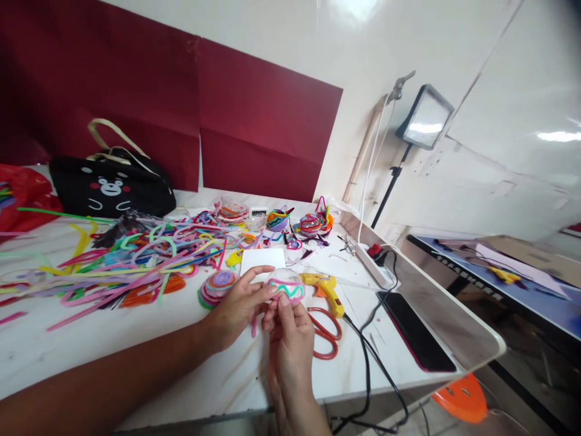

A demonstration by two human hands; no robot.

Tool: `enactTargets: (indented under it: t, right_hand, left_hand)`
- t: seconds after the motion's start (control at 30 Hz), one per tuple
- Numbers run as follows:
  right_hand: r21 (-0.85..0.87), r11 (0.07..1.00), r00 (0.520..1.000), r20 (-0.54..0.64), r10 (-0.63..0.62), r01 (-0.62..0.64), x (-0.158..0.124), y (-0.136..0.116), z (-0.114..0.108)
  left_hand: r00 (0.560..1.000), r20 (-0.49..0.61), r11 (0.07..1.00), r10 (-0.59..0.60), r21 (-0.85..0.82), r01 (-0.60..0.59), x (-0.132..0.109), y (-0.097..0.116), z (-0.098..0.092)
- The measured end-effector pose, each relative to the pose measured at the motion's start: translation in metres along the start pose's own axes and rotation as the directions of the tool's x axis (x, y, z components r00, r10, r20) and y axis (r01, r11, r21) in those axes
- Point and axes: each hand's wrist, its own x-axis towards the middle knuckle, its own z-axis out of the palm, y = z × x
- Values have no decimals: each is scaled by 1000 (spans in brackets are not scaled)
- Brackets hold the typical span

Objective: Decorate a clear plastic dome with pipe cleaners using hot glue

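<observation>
Both my hands hold a small clear plastic ball wrapped with pink and green wavy pipe cleaner, above the white table. My left hand cups it from the left, thumb and fingers curled round it. My right hand pinches its lower side, thumb pressed on the pink strip. A loose pink end hangs below the ball. A yellow glue gun lies just right of the ball, with red-handled scissors beneath my right hand.
A heap of coloured pipe cleaners covers the table's left. A coiled disc, white paper and finished balls lie behind. A black bear bag, power strip, phone and lamp stand around.
</observation>
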Motion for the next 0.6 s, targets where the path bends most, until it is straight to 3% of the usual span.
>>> enactTargets:
  t: [0.27,0.6]
  right_hand:
    - [3,1000,1000,-28,-5,5,-4,-9,3]
    - [94,992,996,-23,82,-80,-12,-23,10]
  left_hand:
    - [995,-23,990,96,109,-93,1,-4,-4]
    - [991,129,1000,22,18,-25,2,-10,-16]
